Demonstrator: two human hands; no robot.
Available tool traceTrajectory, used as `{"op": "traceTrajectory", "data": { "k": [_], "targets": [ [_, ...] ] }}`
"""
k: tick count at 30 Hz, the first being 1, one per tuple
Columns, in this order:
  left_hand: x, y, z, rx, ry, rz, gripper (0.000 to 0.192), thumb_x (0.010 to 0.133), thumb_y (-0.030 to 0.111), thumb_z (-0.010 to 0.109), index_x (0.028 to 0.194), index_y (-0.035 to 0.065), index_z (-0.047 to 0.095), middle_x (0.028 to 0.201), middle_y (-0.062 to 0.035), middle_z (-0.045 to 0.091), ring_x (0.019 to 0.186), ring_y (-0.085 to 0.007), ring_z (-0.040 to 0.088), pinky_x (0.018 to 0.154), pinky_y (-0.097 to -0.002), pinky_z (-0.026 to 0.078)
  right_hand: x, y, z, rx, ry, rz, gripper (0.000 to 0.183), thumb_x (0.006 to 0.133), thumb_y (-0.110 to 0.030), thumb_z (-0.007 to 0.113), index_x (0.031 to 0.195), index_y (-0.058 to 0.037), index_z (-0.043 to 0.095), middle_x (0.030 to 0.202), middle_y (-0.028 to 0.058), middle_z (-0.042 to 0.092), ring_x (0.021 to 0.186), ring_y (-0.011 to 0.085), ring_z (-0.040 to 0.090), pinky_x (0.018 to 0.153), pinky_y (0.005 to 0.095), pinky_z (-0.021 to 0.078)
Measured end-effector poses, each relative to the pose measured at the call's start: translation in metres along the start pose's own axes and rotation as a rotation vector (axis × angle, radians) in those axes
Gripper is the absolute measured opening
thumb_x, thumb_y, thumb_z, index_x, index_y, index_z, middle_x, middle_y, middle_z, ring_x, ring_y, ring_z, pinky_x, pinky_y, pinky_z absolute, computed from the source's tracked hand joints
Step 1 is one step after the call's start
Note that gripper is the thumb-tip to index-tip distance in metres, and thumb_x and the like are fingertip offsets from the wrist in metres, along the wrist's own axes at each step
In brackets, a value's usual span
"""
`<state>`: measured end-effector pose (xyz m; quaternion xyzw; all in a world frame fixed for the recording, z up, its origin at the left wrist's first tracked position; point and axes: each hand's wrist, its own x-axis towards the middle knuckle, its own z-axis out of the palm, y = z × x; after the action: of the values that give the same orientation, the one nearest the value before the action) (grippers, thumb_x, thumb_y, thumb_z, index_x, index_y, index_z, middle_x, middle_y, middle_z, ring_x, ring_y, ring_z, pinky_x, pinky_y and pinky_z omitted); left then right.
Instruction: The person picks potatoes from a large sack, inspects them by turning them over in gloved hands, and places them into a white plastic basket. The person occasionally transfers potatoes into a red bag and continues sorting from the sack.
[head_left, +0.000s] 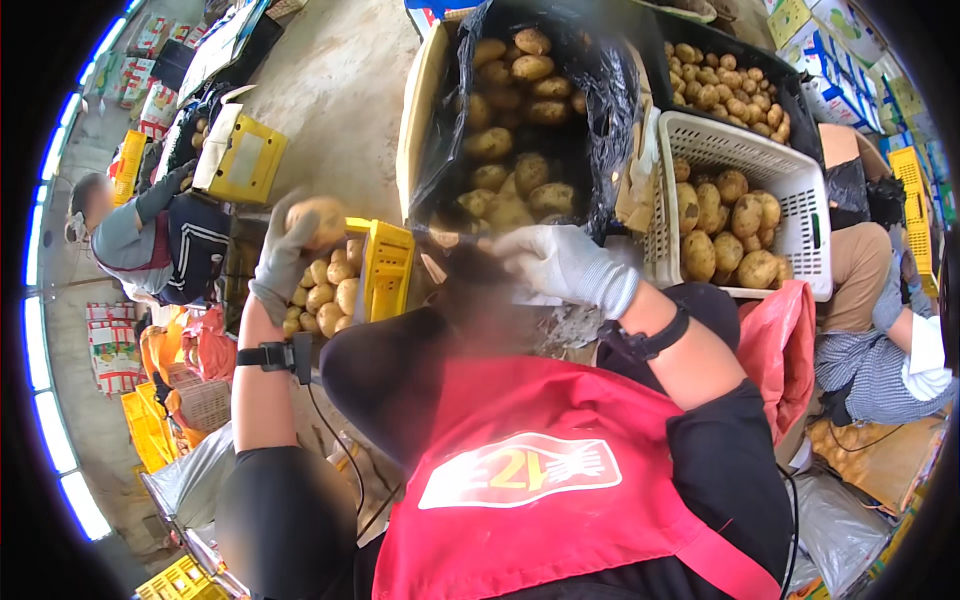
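My left hand (281, 251), in a grey-white work glove, grips a large potato (321, 219) above a yellow plastic crate (390, 262) holding potatoes (330, 292). In front of my lap is my right hand (559, 262), also gloved and blurred, its fingers pointing left at the near edge of a carton (421, 112). Whether those fingers hold anything is unclear. Black plastic film (616, 127) lines the carton, and large potatoes (551, 112) with dirt on them lie inside. Right of it, a white plastic crate (806, 225) contains more large potatoes (727, 217).
Smaller potatoes (727, 86) fill a black-lined container at the back right. A co-worker (142, 240) sits at left by a yellow box (244, 157); another person (870, 315) sits at right. A red plastic sack (780, 352) hangs beside my right thigh.
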<state>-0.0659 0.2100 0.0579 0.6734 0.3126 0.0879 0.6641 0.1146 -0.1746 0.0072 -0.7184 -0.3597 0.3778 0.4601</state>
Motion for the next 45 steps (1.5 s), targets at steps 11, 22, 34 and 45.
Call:
{"op": "traceTrajectory", "data": {
  "k": [11,22,34,45],
  "targets": [
    [-0.017,-0.222,-0.237,-0.271,0.504,-0.557,0.015,0.103,0.021,0.06,0.107,0.0084,0.066,0.095,-0.0058,0.065,0.087,-0.0236,0.066,0.082,-0.0382,0.06,-0.023,-0.008,-0.029,-0.692,-0.243,0.02,0.027,0.098,-0.032,0.067,0.115,-0.0148,0.079,0.092,0.0186,0.077,0.09,0.0393,0.076,0.079,0.0513,0.0581],
    [0.172,0.037,0.215,0.604,-0.785,-0.23,0.046,0.103,0.031,0.069,0.143,0.0084,0.066,0.119,-0.0063,0.076,0.099,-0.0145,0.072,0.089,-0.0301,0.059,-0.011,-0.017,-0.051,-0.663,0.137,-0.015,0.032,0.096,-0.038,0.068,0.1,-0.0057,0.068,0.08,0.0208,0.073,0.078,0.0404,0.074,0.067,0.0513,0.0564],
    [0.236,-0.191,0.285,2.178,-1.098,-0.033,0.055,0.085,0.039,0.081,0.129,0.0063,0.076,0.122,-0.0184,0.077,0.11,-0.0348,0.074,0.093,-0.0456,0.06,-0.015,-0.004,-0.085,-0.756,0.259,0.046,0.034,0.096,-0.035,0.069,0.111,-0.0047,0.067,0.077,0.0119,0.07,0.072,0.0313,0.072,0.065,0.0438,0.0552],
    [0.226,-0.076,0.282,1.789,-0.998,-0.038,0.075,0.083,0.045,0.082,0.142,0.0042,0.062,0.127,-0.0234,0.075,0.119,-0.0388,0.072,0.102,-0.043,0.058,-0.022,-0.009,-0.086,-0.671,0.304,0.009,0.03,0.095,-0.034,0.07,0.107,-0.0059,0.065,0.075,0.0141,0.07,0.069,0.036,0.072,0.064,0.05,0.0545]
  ]
}}
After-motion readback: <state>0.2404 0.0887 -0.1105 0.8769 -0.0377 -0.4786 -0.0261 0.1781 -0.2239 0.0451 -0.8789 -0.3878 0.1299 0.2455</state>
